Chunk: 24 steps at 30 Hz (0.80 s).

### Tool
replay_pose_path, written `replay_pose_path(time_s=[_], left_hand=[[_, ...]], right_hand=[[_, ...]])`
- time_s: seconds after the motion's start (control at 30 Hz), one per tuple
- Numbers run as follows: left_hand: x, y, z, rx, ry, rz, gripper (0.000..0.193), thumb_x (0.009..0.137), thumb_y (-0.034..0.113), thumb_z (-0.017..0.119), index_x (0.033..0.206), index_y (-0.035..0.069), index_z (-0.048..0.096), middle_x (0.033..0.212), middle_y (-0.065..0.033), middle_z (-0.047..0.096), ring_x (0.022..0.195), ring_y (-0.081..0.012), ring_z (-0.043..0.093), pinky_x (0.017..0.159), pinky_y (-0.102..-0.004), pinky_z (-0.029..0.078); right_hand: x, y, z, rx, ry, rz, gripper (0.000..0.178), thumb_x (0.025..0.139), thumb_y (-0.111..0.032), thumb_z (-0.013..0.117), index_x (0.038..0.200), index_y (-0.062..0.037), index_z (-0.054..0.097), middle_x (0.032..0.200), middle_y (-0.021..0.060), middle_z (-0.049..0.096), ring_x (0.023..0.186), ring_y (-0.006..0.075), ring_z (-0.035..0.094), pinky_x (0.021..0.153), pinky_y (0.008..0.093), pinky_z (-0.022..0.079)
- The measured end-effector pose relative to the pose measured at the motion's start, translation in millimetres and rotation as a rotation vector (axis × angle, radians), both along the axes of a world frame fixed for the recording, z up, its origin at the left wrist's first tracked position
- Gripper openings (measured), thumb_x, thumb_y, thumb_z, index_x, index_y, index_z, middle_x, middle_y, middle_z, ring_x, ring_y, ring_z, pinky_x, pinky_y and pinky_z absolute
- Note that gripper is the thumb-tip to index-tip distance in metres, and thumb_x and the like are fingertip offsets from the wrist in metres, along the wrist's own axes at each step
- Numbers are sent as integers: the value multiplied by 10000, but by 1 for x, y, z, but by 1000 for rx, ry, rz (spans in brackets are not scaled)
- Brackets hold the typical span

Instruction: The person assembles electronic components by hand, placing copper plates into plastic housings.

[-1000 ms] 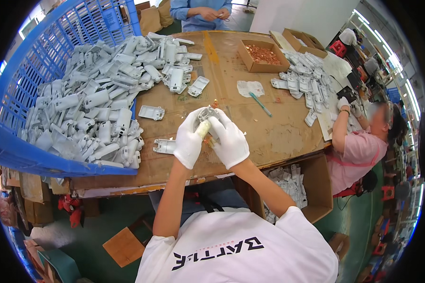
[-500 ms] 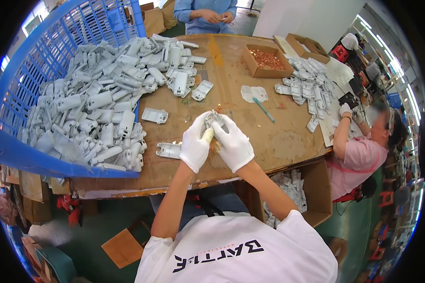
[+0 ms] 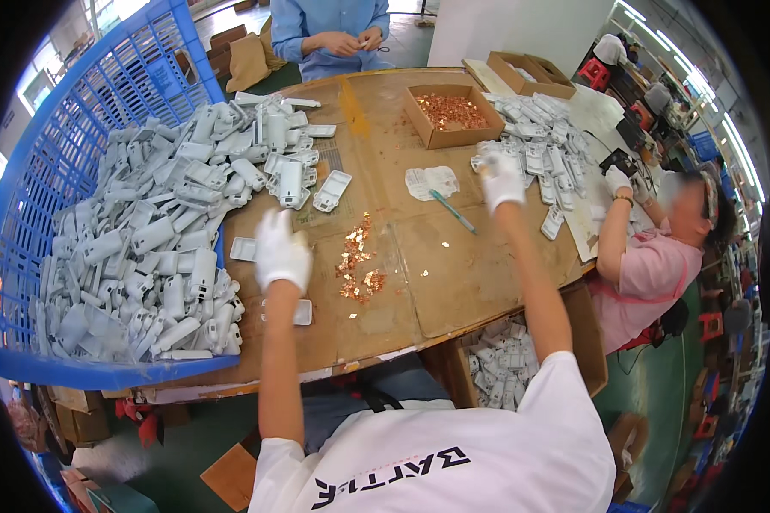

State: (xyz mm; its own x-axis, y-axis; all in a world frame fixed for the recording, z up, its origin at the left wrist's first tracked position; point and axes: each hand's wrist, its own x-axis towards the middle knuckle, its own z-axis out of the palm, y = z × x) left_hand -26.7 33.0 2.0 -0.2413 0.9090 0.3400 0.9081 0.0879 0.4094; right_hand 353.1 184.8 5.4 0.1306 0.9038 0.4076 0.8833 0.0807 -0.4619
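My gloved left hand [image 3: 283, 252] is over the table's left part, its fingers apart and slightly blurred, with nothing visible in them. Beside its fingers lies a white plastic shell [image 3: 243, 249], and another white shell [image 3: 302, 312] shows partly from under my left wrist. Stretched out to the right, my gloved right hand [image 3: 502, 181] is at the near-left edge of a pile of white shells [image 3: 556, 158]. Its fingertips are smeared by motion, so whether they hold anything is hidden. Small copper-coloured metal pieces [image 3: 359, 269] lie scattered between my hands.
A big blue crate [image 3: 103, 376] heaped with white shells stands at the left. Beyond my right hand is a cardboard box [image 3: 453, 137] of copper pieces. A teal pen [image 3: 453, 212] lies by crumpled paper [image 3: 428, 182]. Co-workers sit across and at the right.
My hands were together at the table's middle around a grey-white shell. They have moved apart, left hand leftward and right hand far right. The copper pieces beneath are now uncovered.
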Motion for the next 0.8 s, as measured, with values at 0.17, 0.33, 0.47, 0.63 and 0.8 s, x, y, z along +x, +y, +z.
replay_pose_path(time_s=[0.17,0.33,0.47,0.63,0.8], left_hand=[[-46,-17,-28,-311,322,337,335,810,117,614,1142,102,567,1235,-181,513,1151,-348,503,927,-439,474],[-17,-13,-2,-400,198,235,244,859,211,625,1089,140,580,1053,-165,568,997,-365,590,800,-461,524],[-3,-18,1,-433,70,252,175,898,117,565,1070,135,588,1092,-176,523,989,-352,604,778,-476,532],[-7,-14,2,-417,65,262,185,881,141,608,1061,96,610,1132,-155,529,987,-321,617,800,-440,541],[-17,-10,9,-481,284,153,258,824,247,712,1004,71,655,1074,-123,610,965,-297,632,821,-405,543]], right_hand=[[-15,26,35,256,-519,-65,401,786,-199,712,1154,-84,603,1220,185,581,1069,372,572,924,441,475],[-143,-39,-13,-5,-192,857,198,818,-47,572,991,-128,624,1058,71,618,1010,289,585,841,398,507],[-154,-36,-39,-109,-259,883,205,820,-47,592,993,-145,642,1059,46,615,984,270,585,828,378,510],[-152,-21,-48,7,-292,1060,169,815,-47,594,927,-142,679,1051,40,620,992,250,594,853,349,510],[-146,-20,-45,-158,-407,936,188,829,-52,592,961,-125,705,1086,59,626,1031,271,596,882,362,503]])
